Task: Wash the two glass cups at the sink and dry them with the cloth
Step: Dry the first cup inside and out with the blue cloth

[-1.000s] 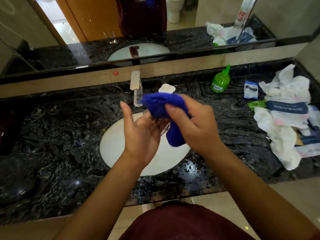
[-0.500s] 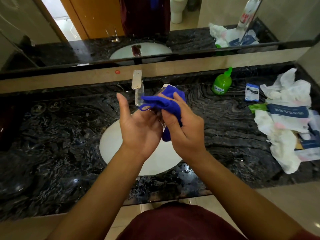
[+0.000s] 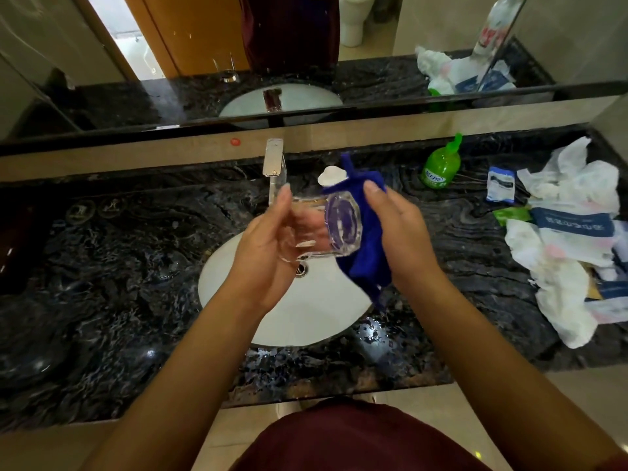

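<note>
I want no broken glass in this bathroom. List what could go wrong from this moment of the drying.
1. The left hand alone holds the glass cup on its side over the sink; a wet cup could slip and crack in the basin.
2. The right hand presses the blue cloth against the cup's base; a hard push could shove it out of the left fingers.
3. The faucet stands close behind the cup; a swing might knock it.
</note>
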`<state>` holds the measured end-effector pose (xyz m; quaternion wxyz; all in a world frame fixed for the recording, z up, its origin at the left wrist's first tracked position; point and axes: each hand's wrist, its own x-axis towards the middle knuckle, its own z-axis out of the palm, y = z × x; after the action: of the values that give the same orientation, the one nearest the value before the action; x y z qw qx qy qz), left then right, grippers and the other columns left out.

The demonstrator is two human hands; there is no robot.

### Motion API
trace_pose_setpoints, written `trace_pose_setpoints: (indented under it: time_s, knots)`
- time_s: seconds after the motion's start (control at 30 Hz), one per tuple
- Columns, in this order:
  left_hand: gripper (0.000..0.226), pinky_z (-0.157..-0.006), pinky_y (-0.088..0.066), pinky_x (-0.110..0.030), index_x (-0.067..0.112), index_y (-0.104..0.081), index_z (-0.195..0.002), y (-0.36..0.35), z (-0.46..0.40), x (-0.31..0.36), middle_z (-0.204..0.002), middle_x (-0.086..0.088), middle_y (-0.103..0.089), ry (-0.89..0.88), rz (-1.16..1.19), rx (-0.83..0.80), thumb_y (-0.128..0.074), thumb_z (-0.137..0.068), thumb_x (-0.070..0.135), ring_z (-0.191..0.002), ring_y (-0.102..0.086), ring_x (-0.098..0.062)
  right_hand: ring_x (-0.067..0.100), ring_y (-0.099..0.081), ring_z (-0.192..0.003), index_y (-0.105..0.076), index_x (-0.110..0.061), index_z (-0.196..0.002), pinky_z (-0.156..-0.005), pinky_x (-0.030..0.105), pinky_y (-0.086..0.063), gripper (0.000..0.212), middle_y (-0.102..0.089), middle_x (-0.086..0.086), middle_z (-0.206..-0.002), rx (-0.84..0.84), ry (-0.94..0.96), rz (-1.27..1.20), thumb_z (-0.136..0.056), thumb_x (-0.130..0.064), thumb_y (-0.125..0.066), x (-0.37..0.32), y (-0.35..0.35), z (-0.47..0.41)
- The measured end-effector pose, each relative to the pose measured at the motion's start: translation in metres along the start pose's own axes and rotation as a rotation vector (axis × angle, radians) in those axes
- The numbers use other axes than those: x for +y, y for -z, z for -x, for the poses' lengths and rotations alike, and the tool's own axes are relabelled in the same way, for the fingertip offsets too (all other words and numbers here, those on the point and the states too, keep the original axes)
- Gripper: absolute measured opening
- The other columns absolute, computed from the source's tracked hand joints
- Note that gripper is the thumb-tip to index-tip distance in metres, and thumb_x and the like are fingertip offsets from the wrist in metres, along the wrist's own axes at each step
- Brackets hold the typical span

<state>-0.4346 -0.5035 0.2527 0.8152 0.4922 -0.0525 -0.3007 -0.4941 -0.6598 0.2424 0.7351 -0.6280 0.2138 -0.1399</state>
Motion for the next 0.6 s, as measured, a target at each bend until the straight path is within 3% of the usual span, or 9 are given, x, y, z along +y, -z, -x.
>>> trace_pose_setpoints:
  time_s: [0.1, 0.17, 0.3, 0.37, 0.47, 0.6]
  knots:
    - [0.044, -0.065, -0.057, -0.027, 0.014, -0.071, -0.061, -0.002, -0.001, 0.002, -0.065, -0.002, -0.071, -0.001, -0.165, -0.028, -0.054, -0.092, 0.040, -0.062, -0.068, -0.014, 0.028, -0.074, -0.104, -0.073, -0.010, -0.110, -0.102, 0.046, -0.053, 0.056, -0.078, 0.010, -0.108, -0.254, -0.078, 0.092, -0.096, -0.061, -0.055, 0.006, -0.001, 0.004]
    - [0.049, -0.062, -0.056, -0.026, 0.011, -0.067, -0.057, 0.000, -0.003, 0.004, -0.061, -0.005, -0.068, -0.007, -0.304, -0.001, -0.056, -0.093, 0.041, -0.057, -0.065, -0.017, 0.038, -0.070, -0.111, -0.070, -0.005, -0.116, -0.109, 0.055, -0.047, 0.068, -0.075, 0.018, -0.114, -0.356, -0.137, 0.088, -0.086, -0.065, -0.060, 0.011, 0.000, 0.004]
    - [0.060, -0.060, -0.052, -0.023, 0.009, -0.065, -0.052, 0.002, -0.004, 0.004, -0.054, -0.008, -0.066, -0.101, -0.559, 0.169, -0.055, -0.102, 0.041, -0.051, -0.063, -0.018, 0.031, -0.072, -0.103, -0.076, -0.016, -0.105, -0.103, 0.049, -0.051, 0.038, -0.077, 0.012, -0.108, -0.465, -0.234, -0.002, -0.081, -0.045, -0.072, 0.018, 0.002, 0.009]
    - [0.054, -0.061, -0.052, -0.020, 0.011, -0.067, -0.060, 0.003, -0.005, 0.002, -0.057, -0.003, -0.068, -0.173, -0.595, 0.294, -0.055, -0.103, 0.041, -0.053, -0.063, -0.012, 0.035, -0.071, -0.105, -0.076, -0.012, -0.109, -0.103, 0.052, -0.050, 0.041, -0.076, 0.016, -0.112, -0.438, -0.241, -0.047, -0.079, -0.040, -0.074, 0.024, 0.001, 0.010]
    - [0.033, -0.070, -0.051, -0.019, 0.015, -0.068, -0.088, 0.006, -0.008, -0.005, -0.082, 0.003, -0.072, -0.228, -0.554, 0.410, -0.053, -0.105, 0.039, -0.072, -0.066, -0.004, 0.032, -0.072, -0.103, -0.073, -0.006, -0.114, -0.104, 0.054, -0.052, 0.050, -0.076, 0.018, -0.113, -0.318, -0.269, -0.143, -0.076, -0.039, -0.075, 0.028, -0.002, 0.010]
    - [0.018, -0.089, -0.051, -0.032, 0.025, -0.060, -0.103, 0.014, -0.001, -0.020, -0.109, 0.002, -0.070, -0.179, -0.562, 0.440, -0.052, -0.105, 0.041, -0.102, -0.066, -0.011, 0.031, -0.072, -0.111, -0.068, -0.016, -0.124, -0.103, 0.050, -0.054, 0.050, -0.076, 0.012, -0.119, -0.188, -0.194, -0.224, -0.079, -0.036, -0.077, 0.027, 0.000, 0.009]
